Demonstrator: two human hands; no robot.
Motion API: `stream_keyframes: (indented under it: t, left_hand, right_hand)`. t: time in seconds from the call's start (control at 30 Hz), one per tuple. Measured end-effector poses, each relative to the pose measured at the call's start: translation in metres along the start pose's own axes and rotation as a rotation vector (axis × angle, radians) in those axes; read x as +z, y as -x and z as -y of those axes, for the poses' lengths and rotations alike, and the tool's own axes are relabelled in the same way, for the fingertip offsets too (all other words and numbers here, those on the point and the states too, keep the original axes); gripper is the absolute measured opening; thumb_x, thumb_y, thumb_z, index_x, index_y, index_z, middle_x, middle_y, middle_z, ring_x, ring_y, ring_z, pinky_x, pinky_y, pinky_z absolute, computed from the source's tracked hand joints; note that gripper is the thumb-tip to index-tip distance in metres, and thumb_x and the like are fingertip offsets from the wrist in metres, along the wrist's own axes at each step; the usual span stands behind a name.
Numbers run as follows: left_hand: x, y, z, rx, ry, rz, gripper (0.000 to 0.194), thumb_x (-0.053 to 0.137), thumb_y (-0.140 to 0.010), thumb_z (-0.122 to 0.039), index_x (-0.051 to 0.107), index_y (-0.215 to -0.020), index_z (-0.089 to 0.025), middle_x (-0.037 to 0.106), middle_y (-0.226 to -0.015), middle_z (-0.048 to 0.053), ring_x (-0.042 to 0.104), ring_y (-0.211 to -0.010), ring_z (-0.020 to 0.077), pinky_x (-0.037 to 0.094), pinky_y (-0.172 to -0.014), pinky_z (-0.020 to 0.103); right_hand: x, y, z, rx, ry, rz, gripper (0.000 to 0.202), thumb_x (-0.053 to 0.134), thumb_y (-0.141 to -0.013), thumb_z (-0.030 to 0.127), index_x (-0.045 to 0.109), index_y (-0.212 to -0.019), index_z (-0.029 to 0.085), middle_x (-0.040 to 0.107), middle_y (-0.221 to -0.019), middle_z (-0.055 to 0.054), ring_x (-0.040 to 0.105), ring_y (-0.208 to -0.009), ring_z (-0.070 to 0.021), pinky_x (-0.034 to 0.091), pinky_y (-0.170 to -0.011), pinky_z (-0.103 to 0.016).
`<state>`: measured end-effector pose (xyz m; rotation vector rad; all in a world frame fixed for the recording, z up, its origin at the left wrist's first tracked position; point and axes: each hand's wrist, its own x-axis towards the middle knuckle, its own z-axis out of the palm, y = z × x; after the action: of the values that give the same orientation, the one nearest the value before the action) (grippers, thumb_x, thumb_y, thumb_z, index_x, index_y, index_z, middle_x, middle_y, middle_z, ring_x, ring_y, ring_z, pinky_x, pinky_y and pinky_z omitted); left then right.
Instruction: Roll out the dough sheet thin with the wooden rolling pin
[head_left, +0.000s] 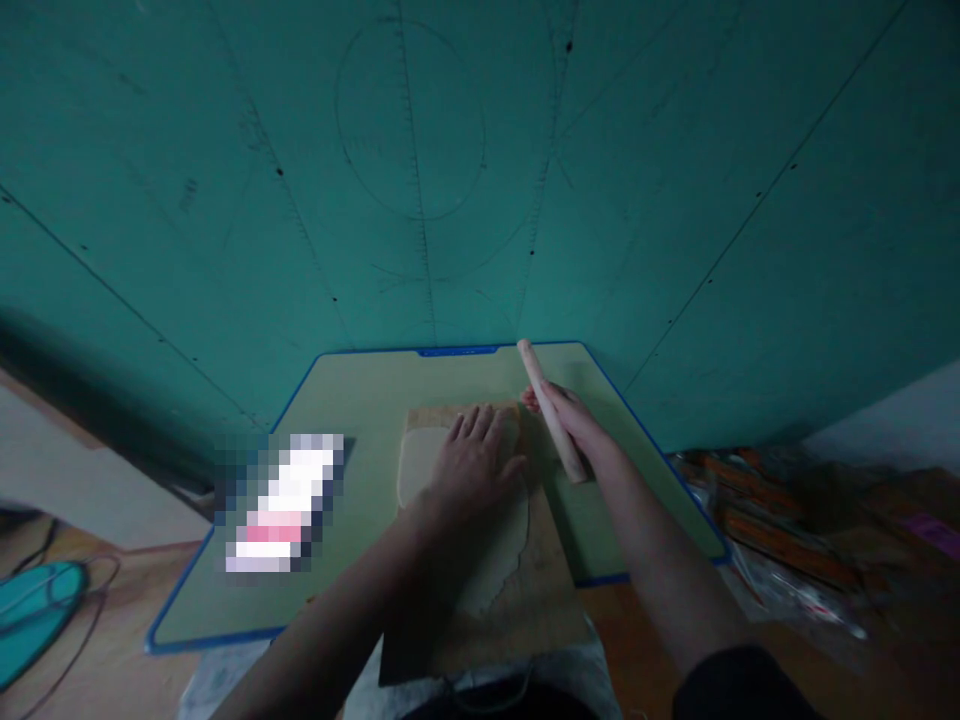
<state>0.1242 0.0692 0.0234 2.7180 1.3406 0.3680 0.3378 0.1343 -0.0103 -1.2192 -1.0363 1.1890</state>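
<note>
A flat sheet of dough [491, 560] with an uneven edge lies on a wooden board [547, 600]. My left hand [472, 460] rests palm down on the dough's upper part, fingers stretched out and slightly apart. Just right of the board, my right hand [566, 412] is wrapped round the middle of a wooden rolling pin [551, 410]. The pin is tilted, its top end toward the table's far edge and its lower end near the board's right side. My left forearm hides part of the dough and board.
The board lies on a pale green table [360, 400] with a blue rim, against a green wall [480, 200]. A blurred-out bright rectangular object [289, 500] is on the table's left. Plastic-wrapped packages [780, 530] sit on the floor at right; a turquoise round object [41, 610] is at left.
</note>
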Motion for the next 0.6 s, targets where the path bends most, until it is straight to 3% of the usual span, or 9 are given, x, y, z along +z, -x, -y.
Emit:
stream_keyframes:
  t: [0.13,0.33,0.6]
  left_hand:
    - [-0.002,-0.001,-0.001,0.070,-0.001,0.062,0.069,0.042,-0.100,-0.058,0.041,-0.152,-0.013,0.039,-0.160,0.018,0.030,-0.151,0.0355,0.027,-0.122,0.055]
    - [0.011,-0.009,-0.003,0.185,0.025,0.092,0.077,0.039,-0.099,-0.061,0.039,-0.153,-0.007,0.037,-0.160,0.020,0.031,-0.151,0.0318,0.026,-0.123,0.049]
    - [0.013,-0.008,-0.004,0.169,0.006,0.089,0.067,0.041,-0.102,-0.054,0.043,-0.151,-0.007,0.041,-0.159,0.017,0.032,-0.151,0.0283,0.025,-0.124,0.043]
  right_hand:
    - [0.000,0.001,0.001,0.002,-0.012,0.004,0.036,0.070,-0.083,0.060,0.073,-0.082,0.025,0.079,-0.087,-0.004,0.074,-0.092,-0.0221,0.055,-0.095,-0.038]
    - [0.001,0.001,0.001,0.001,-0.012,0.016,0.035,0.068,-0.085,0.060,0.073,-0.082,0.026,0.078,-0.087,-0.004,0.074,-0.093,-0.0230,0.055,-0.095,-0.039]
    - [0.000,0.001,0.000,-0.006,-0.020,0.014,0.038,0.070,-0.082,0.063,0.073,-0.082,0.025,0.079,-0.089,-0.005,0.074,-0.093,-0.0229,0.056,-0.095,-0.039]
